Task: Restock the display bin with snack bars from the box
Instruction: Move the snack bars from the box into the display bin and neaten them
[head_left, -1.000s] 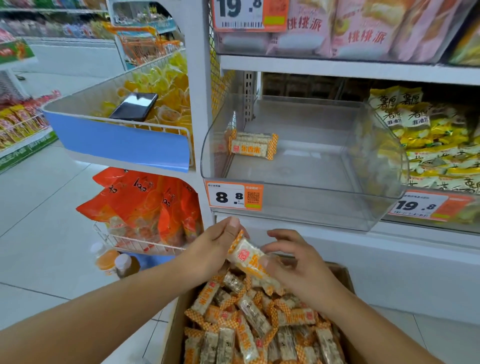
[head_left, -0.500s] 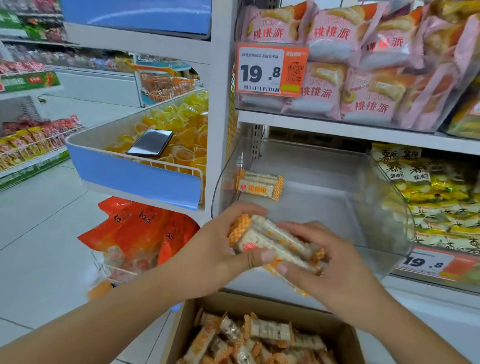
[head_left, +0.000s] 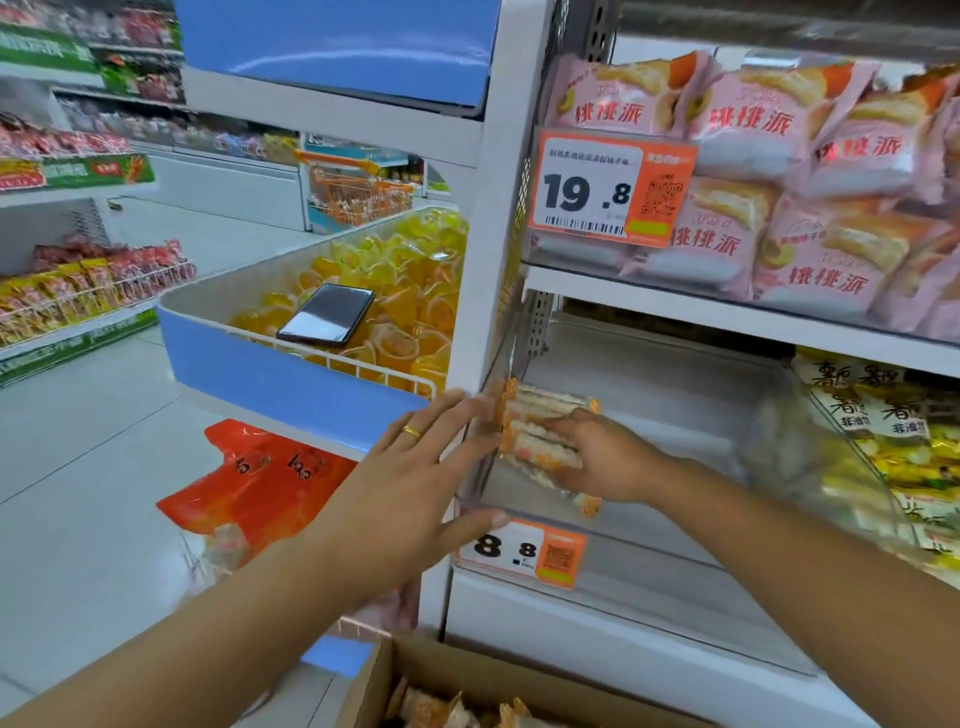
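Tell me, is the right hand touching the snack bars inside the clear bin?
Touching. The head view shows the right hand inside the clear bin, its fingers lying over the snack bars with no gap.

I count two of my hands, left (head_left: 410, 483) and right (head_left: 602, 457), one clear display bin (head_left: 675, 545), one cardboard box (head_left: 467, 680) at six o'clock, one phone (head_left: 326, 315) at ten o'clock, and two orange price tags (head_left: 613, 187).

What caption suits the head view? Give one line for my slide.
Right hand sets snack bars into the clear display bin while the left hand rests open against its outer wall, above the box.
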